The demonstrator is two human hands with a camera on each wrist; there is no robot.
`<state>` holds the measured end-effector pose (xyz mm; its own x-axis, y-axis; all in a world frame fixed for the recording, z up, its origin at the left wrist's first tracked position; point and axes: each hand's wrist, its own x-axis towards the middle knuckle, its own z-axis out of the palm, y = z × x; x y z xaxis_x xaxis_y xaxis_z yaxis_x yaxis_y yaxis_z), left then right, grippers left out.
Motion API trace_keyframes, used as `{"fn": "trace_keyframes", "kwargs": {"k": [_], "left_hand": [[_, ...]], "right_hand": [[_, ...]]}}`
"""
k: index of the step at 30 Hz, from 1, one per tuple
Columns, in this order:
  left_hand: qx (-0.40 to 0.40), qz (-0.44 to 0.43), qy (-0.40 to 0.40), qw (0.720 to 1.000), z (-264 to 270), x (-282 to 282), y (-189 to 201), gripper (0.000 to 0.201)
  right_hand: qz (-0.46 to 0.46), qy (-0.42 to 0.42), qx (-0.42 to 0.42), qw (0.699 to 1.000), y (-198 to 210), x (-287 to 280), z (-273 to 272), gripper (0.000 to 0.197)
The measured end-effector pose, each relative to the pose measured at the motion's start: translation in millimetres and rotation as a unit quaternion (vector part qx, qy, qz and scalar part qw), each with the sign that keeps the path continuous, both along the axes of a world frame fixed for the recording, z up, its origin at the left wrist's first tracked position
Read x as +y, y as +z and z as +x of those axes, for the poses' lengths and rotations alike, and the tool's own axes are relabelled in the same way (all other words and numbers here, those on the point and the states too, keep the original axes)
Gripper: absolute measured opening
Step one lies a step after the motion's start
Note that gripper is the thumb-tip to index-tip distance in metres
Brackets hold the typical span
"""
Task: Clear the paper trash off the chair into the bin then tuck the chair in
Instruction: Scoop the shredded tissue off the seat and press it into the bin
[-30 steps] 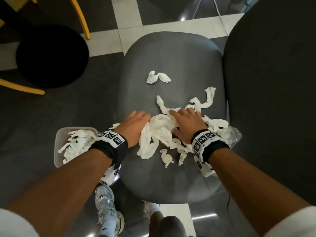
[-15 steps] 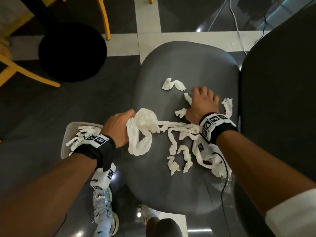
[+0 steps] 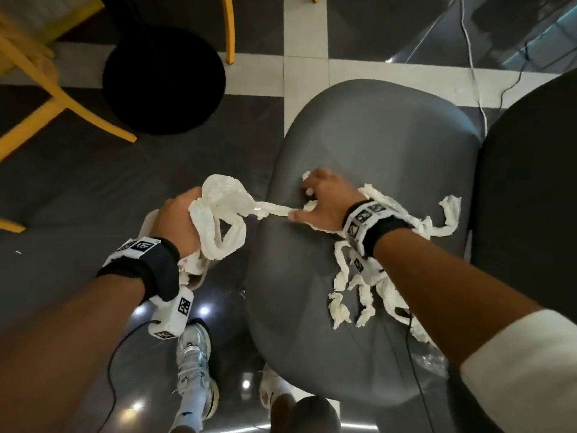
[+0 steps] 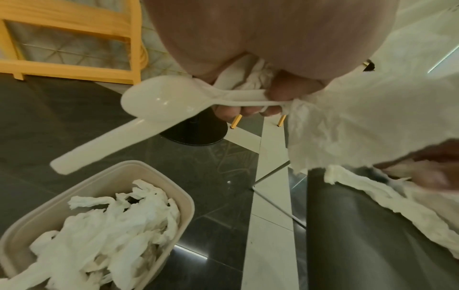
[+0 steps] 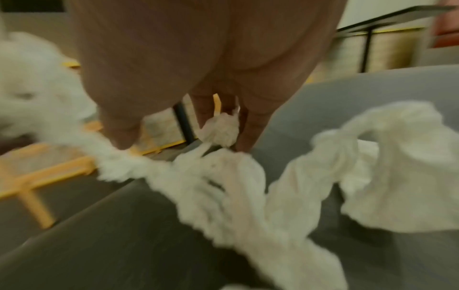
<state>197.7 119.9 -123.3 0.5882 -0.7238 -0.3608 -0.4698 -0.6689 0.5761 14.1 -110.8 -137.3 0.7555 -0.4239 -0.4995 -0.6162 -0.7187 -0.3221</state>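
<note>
Yellow chair legs [image 3: 56, 98] and black table base [image 3: 164, 79] flank the bin [image 4: 104, 174].

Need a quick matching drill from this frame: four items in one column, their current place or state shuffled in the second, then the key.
Items:
1. plastic spoon
2. bin
3. chair seat
4. right hand

Places or states:
A. on the floor left of the chair, partly filled with paper
B. gripped in the left hand together with a paper bundle
C. pinching small paper scraps on the seat
D. paper strips still lying on it

Pairs: 1-B, 2-A, 3-D, 4-C
</note>
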Motion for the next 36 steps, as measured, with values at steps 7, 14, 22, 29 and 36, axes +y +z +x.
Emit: {"fn": "trace_keyframes", "kwargs": {"k": [7, 14, 22, 29, 36], "left_hand": [[0.029, -0.034, 0.079, 0.996, 6.2, 22.6, -3.5, 0.007], [0.058, -0.019, 0.117, 0.991, 17.2, 61.3, -5.4, 0.007], [0.204, -0.064, 0.242, 0.946, 54.7, 112.6, -38.1, 0.033], [0.198, -0.093, 0.333, 0.917, 75.4, 128.2, -131.1, 0.039], [0.129, 0.153, 0.151, 0.968, 51.1, 153.9, -233.5, 0.071]], "right_hand": [[-0.025, 0.051, 0.052, 0.997, -14.2, 77.3, 28.0, 0.031], [0.157, -0.298, -0.107, 0.935, -19.9, 132.8, 70.2, 0.012], [0.368, -0.424, -0.213, 0.799, -24.9, 217.6, 185.1, 0.010], [0.159, -0.287, -0.231, 0.916, -127.0, 237.1, 195.8, 0.012], [0.133, -0.010, -0.038, 0.990, -249.9, 275.5, 180.5, 0.032]]}}
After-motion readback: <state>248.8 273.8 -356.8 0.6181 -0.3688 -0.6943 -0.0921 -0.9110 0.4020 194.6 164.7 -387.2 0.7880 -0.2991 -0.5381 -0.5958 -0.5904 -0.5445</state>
